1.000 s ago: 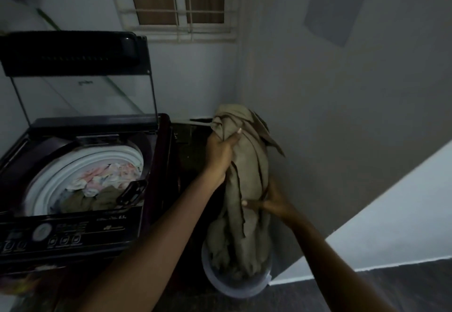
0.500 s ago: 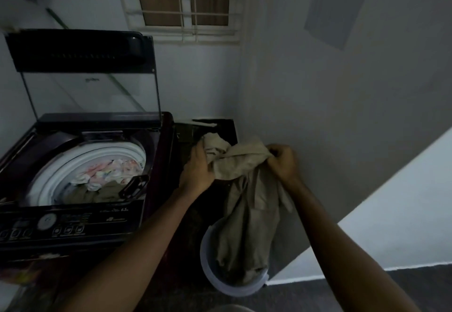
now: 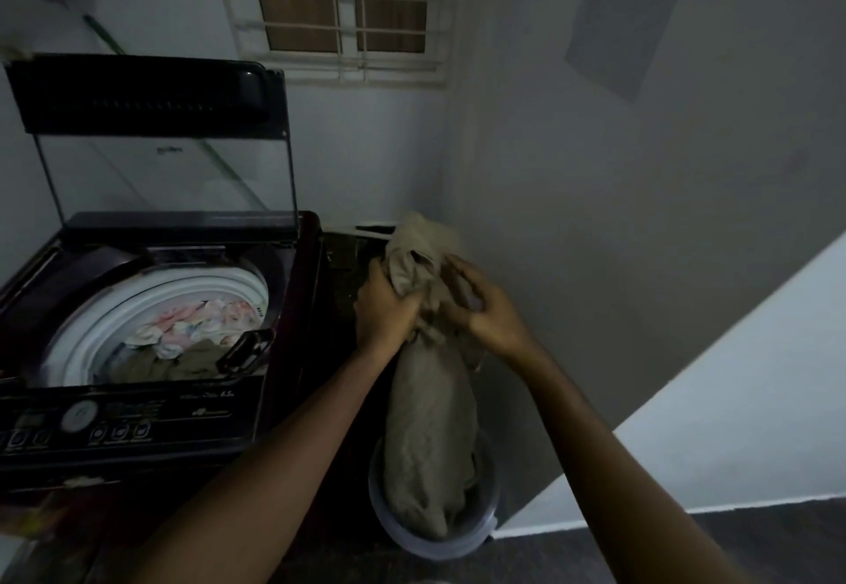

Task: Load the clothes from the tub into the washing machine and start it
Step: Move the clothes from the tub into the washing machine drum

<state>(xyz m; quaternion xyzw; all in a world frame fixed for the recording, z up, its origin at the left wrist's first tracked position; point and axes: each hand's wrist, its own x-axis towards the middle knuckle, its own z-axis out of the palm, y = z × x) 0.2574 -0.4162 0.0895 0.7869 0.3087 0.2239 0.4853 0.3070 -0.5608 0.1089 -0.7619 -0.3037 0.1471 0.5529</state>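
A long khaki garment hangs from both my hands, its lower end still inside the round grey tub on the floor. My left hand grips its bunched upper part from the left. My right hand grips the same bunch from the right, close against the left hand. To the left stands the dark top-loading washing machine with its lid raised. Its white drum holds a pale floral cloth and a khaki piece.
The machine's control panel faces me at the lower left. A grey wall rises close on the right of the tub, and a barred window sits above the corner. Dark floor lies at the lower right.
Both hands came together on the garment's top and bunched it, after the right hand rose from mid-cloth to the top. The cloth's lower end stays in the tub.
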